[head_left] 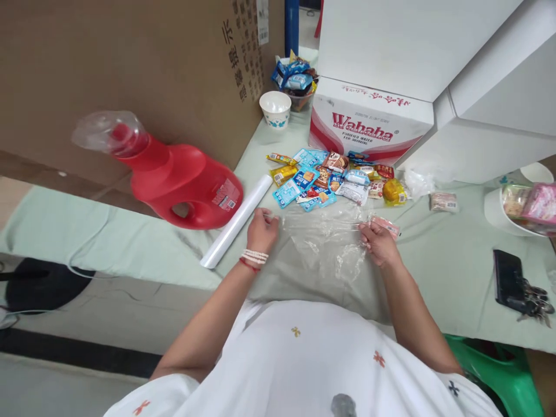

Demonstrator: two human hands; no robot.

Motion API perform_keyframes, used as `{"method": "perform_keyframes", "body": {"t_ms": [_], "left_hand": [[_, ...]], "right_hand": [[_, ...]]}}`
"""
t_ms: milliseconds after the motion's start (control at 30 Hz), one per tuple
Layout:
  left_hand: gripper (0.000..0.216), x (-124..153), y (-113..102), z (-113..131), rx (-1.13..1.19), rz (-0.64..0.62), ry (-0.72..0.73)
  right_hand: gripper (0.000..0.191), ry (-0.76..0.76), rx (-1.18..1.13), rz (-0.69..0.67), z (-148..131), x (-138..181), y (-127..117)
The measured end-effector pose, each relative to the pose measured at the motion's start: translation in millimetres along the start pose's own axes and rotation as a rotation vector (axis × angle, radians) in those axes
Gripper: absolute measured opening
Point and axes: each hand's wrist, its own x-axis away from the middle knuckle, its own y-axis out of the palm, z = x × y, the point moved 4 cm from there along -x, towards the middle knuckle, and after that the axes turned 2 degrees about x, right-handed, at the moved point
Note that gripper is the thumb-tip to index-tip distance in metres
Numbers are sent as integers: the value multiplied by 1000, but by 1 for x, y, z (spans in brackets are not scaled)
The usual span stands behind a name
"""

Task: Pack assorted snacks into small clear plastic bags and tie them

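A clear plastic bag point(324, 240) lies flat on the pale green tablecloth point(443, 260) in front of me. My left hand point(262, 230), with bead bracelets at the wrist, pinches the bag's left upper corner. My right hand point(379, 242) is closed on the bag's right edge, with a small pink snack packet point(388, 225) at its fingers. Just beyond the bag lies a pile of several small snack packets point(334, 180). A white roll of bags point(237, 222) lies to the left of my left hand.
A red detergent jug point(182, 179) lies on its side at the left. A Wahaha carton point(369, 130), a paper cup point(275, 108) and a snack bowl point(297, 78) stand behind. At the right are a phone with keys point(512, 284) and a white bowl of snacks point(525, 211).
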Motion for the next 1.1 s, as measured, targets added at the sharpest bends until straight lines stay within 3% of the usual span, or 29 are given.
{"method": "perform_keyframes", "body": {"t_ms": [67,100,167,233,333,467,600,667,733,867,967,1100], "left_hand": [[20,22,3,16,-290,121,347],[21,35,13,21,-432,89,525],[26,55,41,20,-636,-152,776],[35,64,63,4,-776,-418,870],[57,57,70,-23,-955,-613,862],[84,47,53,-40,-1069,-690,831],[97,46,46,-38,-1112,-727,804],[98,46,45,-38,-1121,-733,794],[99,45,42,-38,-1126,-739,787],[99,46,34,-41,-1135,-742,770],[99,48,32,-43,-1127,-739,777],[101,48,33,-41,-1129,-739,775]], "right_hand": [[47,-61,81,12,-1,-2,2],[46,-83,113,1,-1,-1,4],[45,-106,152,-28,-1,0,4],[45,-106,183,-32,1,1,-5],[47,-120,307,41,2,0,-42],[50,-320,645,255,-3,-4,-97],[56,-478,1062,151,-1,-13,-105],[50,-449,1176,164,3,-16,-111],[46,-368,1218,281,4,-16,-129],[52,-277,1107,476,-10,2,-165],[49,-460,939,446,-35,27,-141],[34,-727,908,-54,-40,49,-36]]}}
